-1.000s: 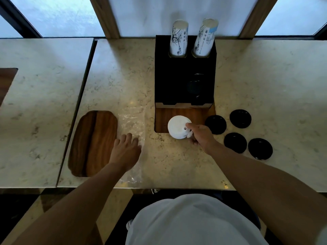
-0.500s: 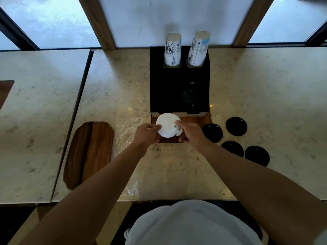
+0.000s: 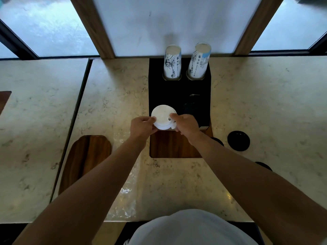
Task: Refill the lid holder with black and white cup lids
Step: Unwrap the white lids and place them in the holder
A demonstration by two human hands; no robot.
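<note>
Fingers (image 3: 153,119) of both hands pinch a stack of white lids (image 3: 163,117) over the front-left of the black lid holder (image 3: 178,92).

The left hand (image 3: 142,126) grips the stack's left edge, the right hand (image 3: 186,123) its right. Two cup stacks (image 3: 172,61) stand at the holder's back. Black lids (image 3: 238,140) lie right of the holder, well apart; a clear plastic sleeve (image 3: 126,174) lies front-left.
</note>
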